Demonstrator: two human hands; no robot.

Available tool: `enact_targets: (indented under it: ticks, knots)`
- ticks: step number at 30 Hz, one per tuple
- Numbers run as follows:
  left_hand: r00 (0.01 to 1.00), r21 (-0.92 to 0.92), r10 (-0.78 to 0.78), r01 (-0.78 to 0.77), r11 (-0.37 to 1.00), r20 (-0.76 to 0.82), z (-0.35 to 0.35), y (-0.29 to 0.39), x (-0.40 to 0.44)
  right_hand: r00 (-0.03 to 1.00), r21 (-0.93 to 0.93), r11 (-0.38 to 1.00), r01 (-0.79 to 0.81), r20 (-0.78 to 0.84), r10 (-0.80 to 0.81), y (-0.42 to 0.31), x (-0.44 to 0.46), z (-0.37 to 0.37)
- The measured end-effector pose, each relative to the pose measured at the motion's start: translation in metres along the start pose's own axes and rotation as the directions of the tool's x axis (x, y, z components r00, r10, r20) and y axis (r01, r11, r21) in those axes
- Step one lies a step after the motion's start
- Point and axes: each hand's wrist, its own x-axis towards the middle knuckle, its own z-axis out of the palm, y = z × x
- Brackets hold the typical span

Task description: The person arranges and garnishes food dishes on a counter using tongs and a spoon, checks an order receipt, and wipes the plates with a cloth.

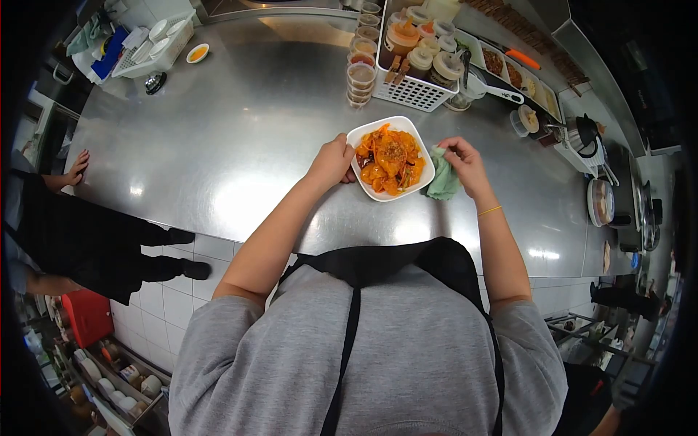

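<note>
A white square bowl [427, 176] of glossy orange food [392, 156], with a brown crumbly topping in its middle, is in front of me over the steel counter. My left hand [333, 161] grips the bowl's left rim, thumb at the edge and fingers partly hidden beneath. At the bowl's right side my right hand [465, 163] pinches a light green cloth [443, 183]. The cloth hangs down beside the bowl's wall; whether it touches the wall I cannot tell.
Behind the bowl stand stacked sauce cups [360, 76] and a white basket [411, 94] of squeeze bottles. A small orange-filled dish [197, 53] and a call bell [155, 83] are at the far left. Another person's hand [78, 167] rests on the left edge of the counter [182, 145].
</note>
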Motion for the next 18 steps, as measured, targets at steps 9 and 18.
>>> enact_targets:
  ticks: [9, 18]
  knots:
    - [0.948, 0.440, 0.275, -0.181, 0.879, -0.160, -0.001, -0.011, 0.006, 0.898, 0.274, 0.936, 0.220, -0.431, -0.085, -0.048, -0.046, -0.045]
    - [0.616, 0.170, 0.787, -0.779, 0.603, 0.032, 0.062, 0.075, -0.037, 0.950, 0.360, 0.921, 0.149, -0.310, -0.032, -0.092, -0.099, -0.052]
